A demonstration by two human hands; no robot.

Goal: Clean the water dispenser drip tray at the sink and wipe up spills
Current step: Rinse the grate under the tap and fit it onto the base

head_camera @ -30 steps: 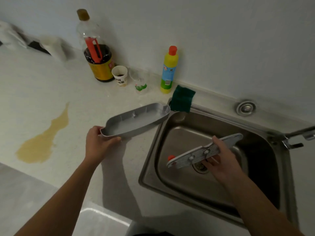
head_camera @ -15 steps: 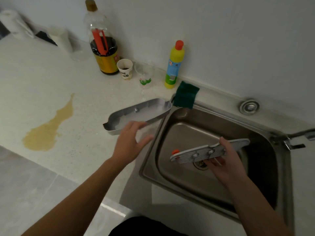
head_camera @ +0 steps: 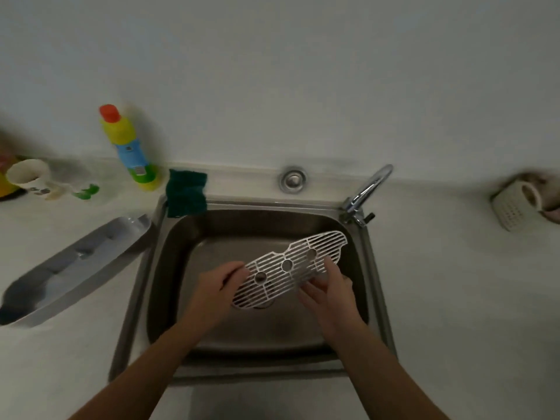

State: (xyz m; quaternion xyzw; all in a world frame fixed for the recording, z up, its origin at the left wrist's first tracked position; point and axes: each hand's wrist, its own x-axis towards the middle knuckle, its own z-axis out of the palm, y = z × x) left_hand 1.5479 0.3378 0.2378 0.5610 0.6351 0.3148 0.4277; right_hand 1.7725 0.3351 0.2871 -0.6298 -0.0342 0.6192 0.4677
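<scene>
I hold the white slotted drip tray grille [head_camera: 291, 268] flat over the steel sink [head_camera: 169, 268], its top face toward me. My left hand [head_camera: 216, 287] grips its near left end. My right hand [head_camera: 328, 291] holds its near long edge with the thumb on top. The grey drip tray base [head_camera: 72, 268] lies on the counter just left of the sink, its right tip close to the sink rim. A green sponge [head_camera: 186, 192] drapes over the sink's back left corner.
A yellow detergent bottle [head_camera: 130, 147] with a red cap stands behind the sponge, and cups [head_camera: 30, 178] stand further left. The faucet [head_camera: 365, 192] rises at the sink's back right corner. A white holder [head_camera: 515, 204] sits far right on the counter.
My left hand let go of the tray base, left it on the counter, and moved into the sink to take the grille's left end. The grille is turned face up. My view swung right.
</scene>
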